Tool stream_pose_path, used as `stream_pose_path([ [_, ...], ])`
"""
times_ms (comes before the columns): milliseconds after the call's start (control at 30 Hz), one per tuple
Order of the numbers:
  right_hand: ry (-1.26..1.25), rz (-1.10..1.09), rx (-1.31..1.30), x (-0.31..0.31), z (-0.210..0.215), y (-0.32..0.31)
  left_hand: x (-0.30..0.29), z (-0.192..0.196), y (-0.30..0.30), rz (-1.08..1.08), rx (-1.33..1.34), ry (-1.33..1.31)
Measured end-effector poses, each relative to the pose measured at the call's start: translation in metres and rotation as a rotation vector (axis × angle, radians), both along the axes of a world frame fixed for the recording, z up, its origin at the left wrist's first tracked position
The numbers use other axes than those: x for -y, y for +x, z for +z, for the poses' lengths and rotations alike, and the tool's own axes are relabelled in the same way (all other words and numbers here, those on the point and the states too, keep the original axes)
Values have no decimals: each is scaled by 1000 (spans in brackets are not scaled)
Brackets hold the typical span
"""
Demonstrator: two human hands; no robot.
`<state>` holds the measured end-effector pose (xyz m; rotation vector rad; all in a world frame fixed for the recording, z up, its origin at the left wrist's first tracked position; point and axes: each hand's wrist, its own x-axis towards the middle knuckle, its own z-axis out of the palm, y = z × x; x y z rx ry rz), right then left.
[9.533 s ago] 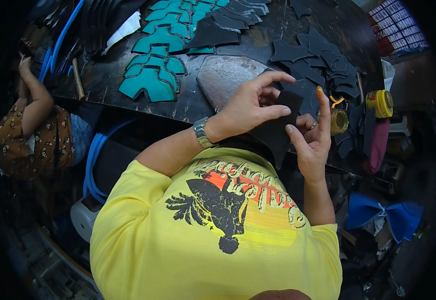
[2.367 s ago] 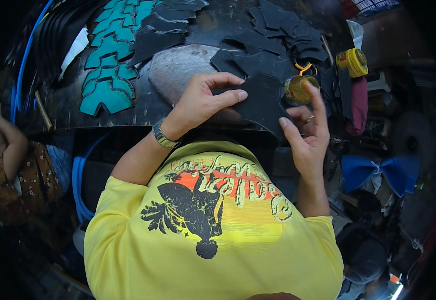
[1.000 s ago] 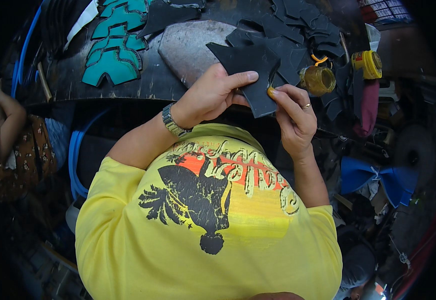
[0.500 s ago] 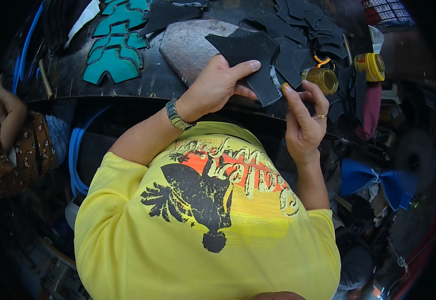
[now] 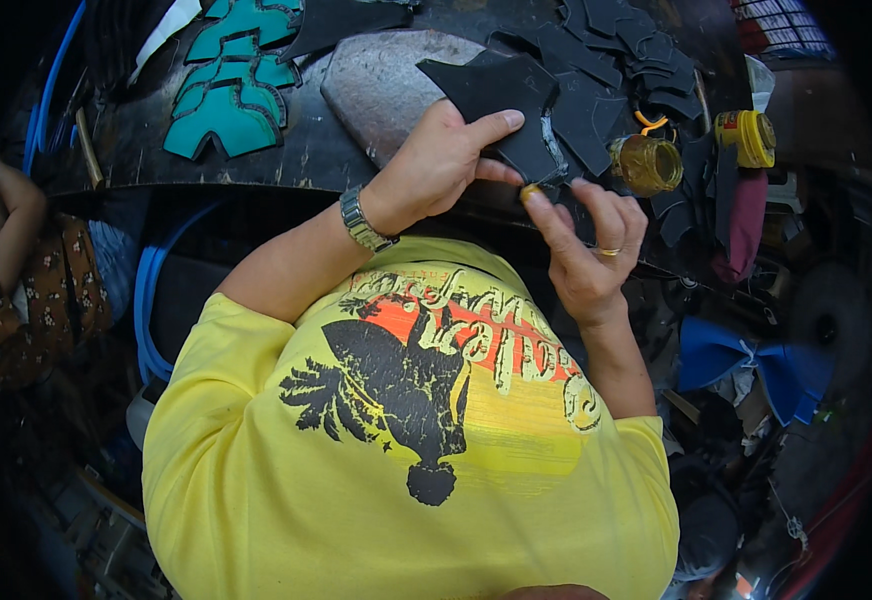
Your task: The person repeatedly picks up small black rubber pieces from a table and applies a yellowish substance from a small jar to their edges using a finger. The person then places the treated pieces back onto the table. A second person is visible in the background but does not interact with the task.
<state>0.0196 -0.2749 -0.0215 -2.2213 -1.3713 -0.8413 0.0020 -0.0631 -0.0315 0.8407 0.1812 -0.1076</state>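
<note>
The left hand [image 5: 436, 165] pins a black piece [image 5: 501, 100] to the slab [image 5: 376, 80] while the right hand [image 5: 586, 250], fingers loosely curled, smears its glistening edge, apparently part-glued, with many black pieces [image 5: 616, 40] untouched.

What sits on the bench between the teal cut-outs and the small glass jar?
In the head view: a grey rounded slab and the black cut piece held by the left hand.

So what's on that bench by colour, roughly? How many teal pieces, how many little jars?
Teal cut pieces, stacked and overlapping: about 4
Black piece held in the left hand, with the right hand at its edge: 1
Loose black pieces in the heap: too overlapped to count
Amber jar, open: 1
Yellow-lidded jar: 1
Grey stone slab: 1
Total countable: about 8
</note>
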Motion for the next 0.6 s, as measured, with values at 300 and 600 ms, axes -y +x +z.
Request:
stream_pose_path([
  [300,184,307,-288,3,11,-8,-2,-6,1,65,3,9],
  [600,55,-30,-69,-4,6,0,-2,-4,-3,66,13,-22],
])
